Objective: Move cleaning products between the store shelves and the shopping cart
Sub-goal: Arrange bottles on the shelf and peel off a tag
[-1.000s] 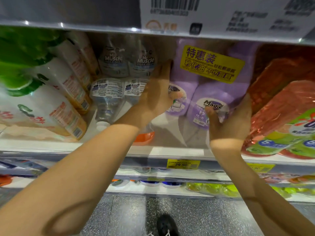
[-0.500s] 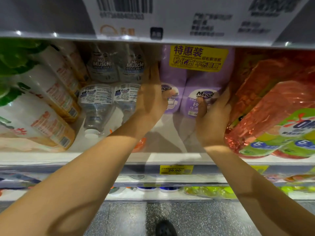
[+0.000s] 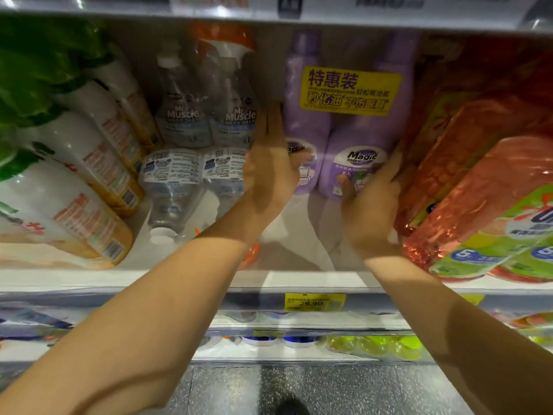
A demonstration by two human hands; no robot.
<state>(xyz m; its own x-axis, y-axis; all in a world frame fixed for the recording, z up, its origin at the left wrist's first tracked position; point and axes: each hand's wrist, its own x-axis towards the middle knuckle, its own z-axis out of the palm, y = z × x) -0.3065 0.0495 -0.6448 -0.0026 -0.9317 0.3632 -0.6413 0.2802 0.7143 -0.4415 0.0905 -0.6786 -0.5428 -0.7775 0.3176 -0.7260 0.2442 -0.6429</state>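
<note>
Both hands clamp the purple twin pack [image 3: 344, 130] of 2 bottles between them, left hand [image 3: 269, 172] on its left flank, right hand [image 3: 368, 211] cupping its right. It sits on the shelf [image 3: 299, 281], clear bottles [image 3: 203, 121] just outside the left hand. I judge the move barely begun; no cart visible.

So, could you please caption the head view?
Left hand and right hand grip the purple twin-pack on the store shelf.

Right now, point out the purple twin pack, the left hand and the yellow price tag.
purple twin pack [image 3: 356, 127]: head view, right bottle's body under the sticker.
left hand [image 3: 269, 175]: head view, back of the hand.
yellow price tag [image 3: 314, 302]: head view, its printed middle.
</note>
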